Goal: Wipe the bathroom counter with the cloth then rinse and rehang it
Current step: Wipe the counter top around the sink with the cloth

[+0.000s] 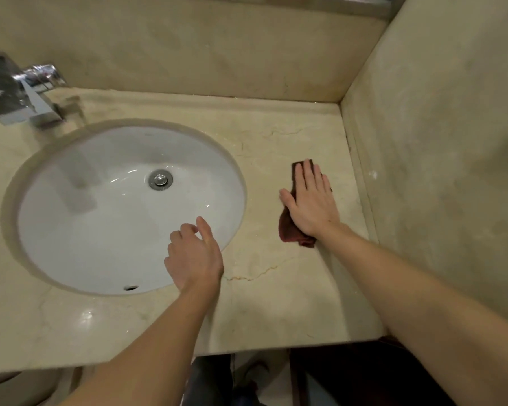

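The dark red cloth (291, 230) lies on the beige marble counter (276, 303), to the right of the sink basin (100, 215) and near the side wall (437, 142) without touching it. It is folded into a narrow strip whose long axis runs front to back: the squarer end points toward the backsplash (188, 54), and the bunched, rumpled end points toward the counter's front edge. The right hand (311, 200) lies flat on top of it, palm down, fingers straight and slightly spread along the strip's length, with the thumb splayed out to the left; most of the cloth's middle is hidden under the palm. The left hand (194, 259) is over the basin's near right rim, fingers loosely curled and holding nothing; whether it touches the rim cannot be told. The white oval basin has a chrome drain plug (160, 179) at its centre, and a blurred chrome faucet (21, 92) stands at the far left.
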